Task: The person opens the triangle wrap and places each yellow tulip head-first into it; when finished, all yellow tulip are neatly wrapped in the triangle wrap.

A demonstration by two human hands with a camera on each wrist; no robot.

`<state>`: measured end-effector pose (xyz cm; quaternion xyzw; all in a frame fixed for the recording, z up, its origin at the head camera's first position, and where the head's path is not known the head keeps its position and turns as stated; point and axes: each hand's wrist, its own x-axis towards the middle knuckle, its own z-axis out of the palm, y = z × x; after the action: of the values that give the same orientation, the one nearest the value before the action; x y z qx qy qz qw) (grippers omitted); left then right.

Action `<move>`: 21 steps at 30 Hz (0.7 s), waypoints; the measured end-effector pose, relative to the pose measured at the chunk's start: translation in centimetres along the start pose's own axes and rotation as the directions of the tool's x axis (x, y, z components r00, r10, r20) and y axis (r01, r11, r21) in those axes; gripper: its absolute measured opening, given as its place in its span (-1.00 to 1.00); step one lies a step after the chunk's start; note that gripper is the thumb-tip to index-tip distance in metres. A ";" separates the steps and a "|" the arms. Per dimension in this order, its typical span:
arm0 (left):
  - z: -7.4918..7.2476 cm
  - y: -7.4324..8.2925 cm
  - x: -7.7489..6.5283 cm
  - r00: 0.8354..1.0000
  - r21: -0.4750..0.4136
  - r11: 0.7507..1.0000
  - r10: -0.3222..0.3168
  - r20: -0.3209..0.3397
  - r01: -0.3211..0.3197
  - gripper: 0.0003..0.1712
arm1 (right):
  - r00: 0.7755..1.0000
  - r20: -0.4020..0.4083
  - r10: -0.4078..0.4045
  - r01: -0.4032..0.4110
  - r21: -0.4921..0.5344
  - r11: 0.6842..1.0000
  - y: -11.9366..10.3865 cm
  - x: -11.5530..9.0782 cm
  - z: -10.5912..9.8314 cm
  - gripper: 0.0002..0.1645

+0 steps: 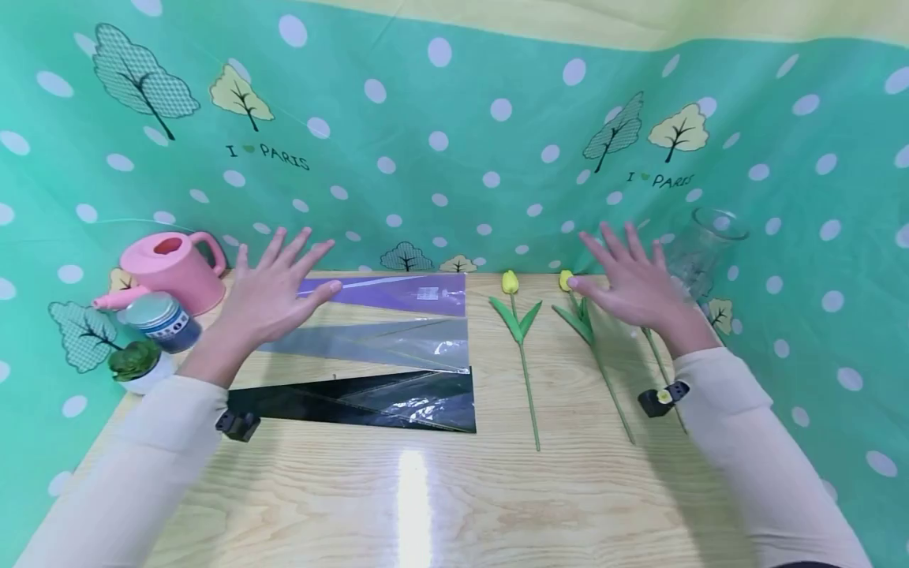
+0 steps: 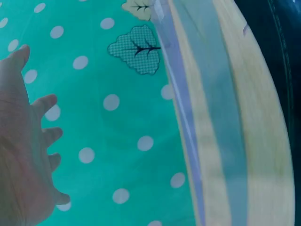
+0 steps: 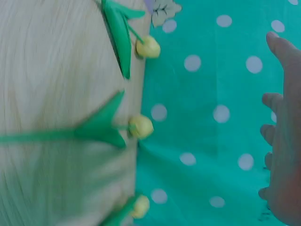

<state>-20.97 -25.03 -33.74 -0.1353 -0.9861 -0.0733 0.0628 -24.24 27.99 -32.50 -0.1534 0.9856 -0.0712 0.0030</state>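
Note:
Both hands are raised over the table with fingers spread, holding nothing. My left hand (image 1: 273, 296) hovers above the left ends of three flat tapered sleeves: a purple one (image 1: 398, 295), a grey one (image 1: 383, 342) and a black one (image 1: 369, 401), each with a glossy clear part. My right hand (image 1: 635, 288) is over the artificial yellow tulips. One tulip (image 1: 525, 363) lies left of it, a second tulip (image 1: 604, 367) reaches up beside its thumb, and a third tulip (image 1: 659, 363) is partly hidden beneath the hand and wrist. The right wrist view shows all three yellow blooms (image 3: 141, 126).
At the left stand a pink watering can (image 1: 173, 272), a blue jar with a pale lid (image 1: 165, 322) and a small potted succulent (image 1: 138, 364). A clear glass vase (image 1: 710, 244) stands at the back right. Green polka-dot cloth (image 1: 440, 189) hangs behind the wooden table (image 1: 497, 505).

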 end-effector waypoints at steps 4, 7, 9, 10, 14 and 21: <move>1.1 0.2 0.6 1.000 -0.042 0.999 0.005 -0.017 -0.006 -0.11 | 0.999 -0.029 -0.030 0.032 0.075 0.997 -1.2 1.4 1.8 0.04; 2.1 0.5 1.2 0.999 -0.058 0.998 0.020 -0.027 -0.022 -0.12 | 0.997 -0.056 -0.048 0.054 0.127 0.990 -2.3 2.7 3.2 0.01; 2.9 0.6 1.6 0.999 -0.073 0.997 0.030 -0.034 -0.032 -0.12 | 0.997 -0.058 -0.054 0.064 0.171 0.983 -3.0 3.5 4.1 -0.01; 3.2 0.7 1.9 0.999 -0.082 0.996 0.035 -0.038 -0.038 -0.12 | 0.997 -0.058 -0.058 0.068 0.197 0.978 -3.3 3.9 4.6 -0.03; 4.7 1.0 2.8 0.998 -0.132 0.990 0.050 -0.048 -0.056 -0.13 | 0.996 -0.049 -0.070 0.082 0.320 0.944 -4.5 5.4 6.5 -0.05; 7.0 1.4 3.9 0.997 -0.227 0.972 0.044 -0.066 -0.058 -0.19 | 0.998 0.002 -0.060 0.052 0.468 0.882 -7.2 7.6 9.4 -0.08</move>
<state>-25.08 -21.51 -39.90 -0.1647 -0.9649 -0.1888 0.0785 -29.06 17.61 -40.64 -0.1771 0.9345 -0.3055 0.0460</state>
